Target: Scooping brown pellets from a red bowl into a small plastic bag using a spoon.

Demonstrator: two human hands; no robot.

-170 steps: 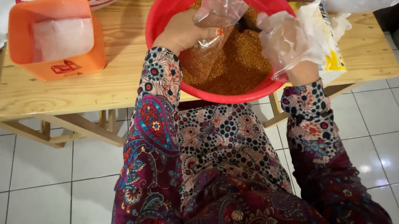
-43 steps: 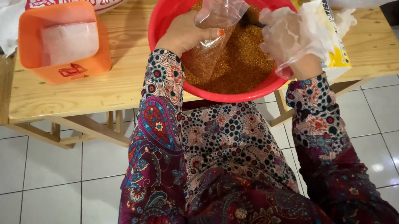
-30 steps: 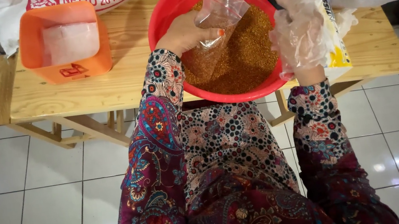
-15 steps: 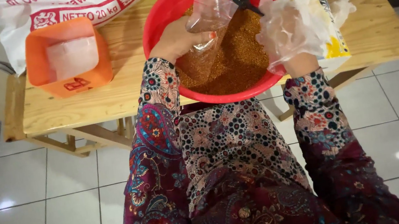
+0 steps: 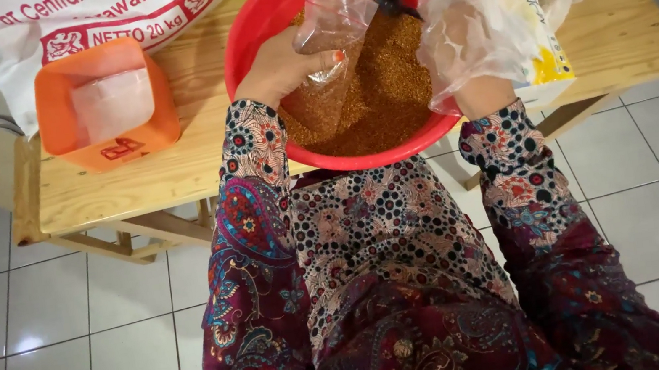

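1. Our left hand (image 5: 280, 68) grips a small clear bag (image 5: 329, 53), partly filled with brown granules, over the red basin (image 5: 256, 16).
2. Our right hand (image 5: 467, 39), in a loose plastic glove, closes on a dark scoop (image 5: 390, 3) just right of the bag mouth.
3. Both forearms reach far over the wooden table (image 5: 174, 163); basin sits centre.
4. Glove hides the fingers; scoop handle unseen; basin's far rim cut off.
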